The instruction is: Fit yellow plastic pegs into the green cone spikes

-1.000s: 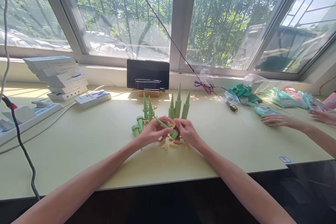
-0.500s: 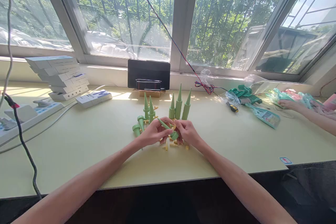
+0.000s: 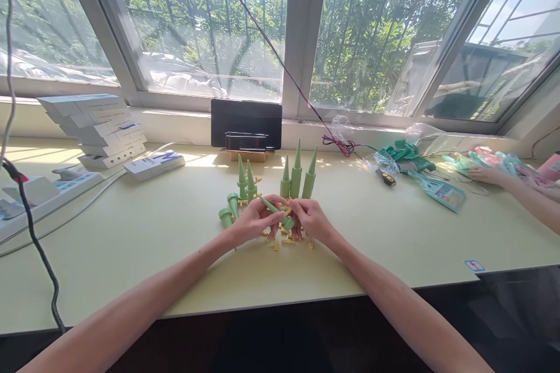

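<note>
My left hand (image 3: pixel 252 224) is closed around a green plastic watering spike (image 3: pixel 287 223), held tilted with its tip toward the upper left. Close beside it, my right hand (image 3: pixel 315 221) pinches a small yellow plastic valve (image 3: pixel 288 210) against the spike's collar; fingers partly hide the contact. Behind my hands, three green spikes (image 3: pixel 296 178) stand upright. To the left are two more upright spikes (image 3: pixel 242 179) and two leaning, cap-up spikes (image 3: pixel 225 217). Several loose yellow valves (image 3: pixel 276 246) lie on the table under and in front of my hands.
A black tablet (image 3: pixel 246 119) stands by the window. Stacked white boxes (image 3: pixel 98 128) and a power strip (image 3: pixel 65 189) are at left. On the right lie a yellow-black cutter (image 3: pixel 387 178), green packaging (image 3: pixel 440 191), and another person's hand (image 3: pixel 487 175) among plastic bags.
The view has shifted slightly. My hands stay together with the spike and yellow valve, with only small finger movement. The other person's hand has shifted a little among the bags.
</note>
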`<state>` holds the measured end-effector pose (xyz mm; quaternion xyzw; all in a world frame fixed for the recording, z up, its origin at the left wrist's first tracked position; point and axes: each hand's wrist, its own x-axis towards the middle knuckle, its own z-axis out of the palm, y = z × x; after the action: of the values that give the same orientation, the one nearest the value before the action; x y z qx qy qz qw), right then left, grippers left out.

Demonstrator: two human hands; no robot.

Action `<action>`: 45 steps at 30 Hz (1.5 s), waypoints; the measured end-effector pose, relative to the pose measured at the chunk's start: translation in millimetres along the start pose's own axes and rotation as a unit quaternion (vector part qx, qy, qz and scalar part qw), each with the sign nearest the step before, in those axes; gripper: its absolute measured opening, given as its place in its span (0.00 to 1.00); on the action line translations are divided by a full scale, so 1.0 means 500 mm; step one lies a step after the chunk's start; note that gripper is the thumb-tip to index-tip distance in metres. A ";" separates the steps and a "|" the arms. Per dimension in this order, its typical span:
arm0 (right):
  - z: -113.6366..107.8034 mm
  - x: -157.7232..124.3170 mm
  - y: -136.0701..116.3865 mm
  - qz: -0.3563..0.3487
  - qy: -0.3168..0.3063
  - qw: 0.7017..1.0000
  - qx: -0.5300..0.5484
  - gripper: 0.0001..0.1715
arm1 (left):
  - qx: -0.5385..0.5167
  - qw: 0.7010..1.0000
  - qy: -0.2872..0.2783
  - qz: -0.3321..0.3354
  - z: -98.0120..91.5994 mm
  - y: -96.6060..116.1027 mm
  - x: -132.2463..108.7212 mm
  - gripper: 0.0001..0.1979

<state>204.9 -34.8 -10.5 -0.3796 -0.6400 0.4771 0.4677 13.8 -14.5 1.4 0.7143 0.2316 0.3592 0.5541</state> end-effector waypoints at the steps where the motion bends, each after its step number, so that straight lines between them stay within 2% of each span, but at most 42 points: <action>1: -0.001 0.000 0.001 -0.001 -0.001 1.000 0.000 0.27 | -0.001 1.000 0.002 0.000 0.000 -0.001 0.000 0.18; 14: -0.003 -0.002 -0.012 0.006 -0.038 0.999 0.022 0.25 | -0.061 0.998 -0.004 -0.030 -0.007 -0.017 0.001 0.18; 20: -0.003 -0.003 -0.016 0.009 -0.058 0.998 0.028 0.25 | -0.096 0.994 -0.007 -0.044 -0.008 -0.015 0.003 0.15; 35: 0.002 -0.005 -0.017 0.002 -0.009 1.000 0.007 0.29 | -0.071 0.997 -0.006 -0.007 -0.002 -0.009 0.002 0.17; 45: 0.002 -0.004 -0.005 0.001 -0.029 1.000 0.012 0.28 | -0.057 0.998 0.000 -0.026 -0.003 -0.011 0.001 0.19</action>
<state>204.2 -37.4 -8.7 -0.3610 -0.6468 0.4960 0.4531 13.3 -11.7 -3.5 0.6753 0.2293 0.3575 0.6030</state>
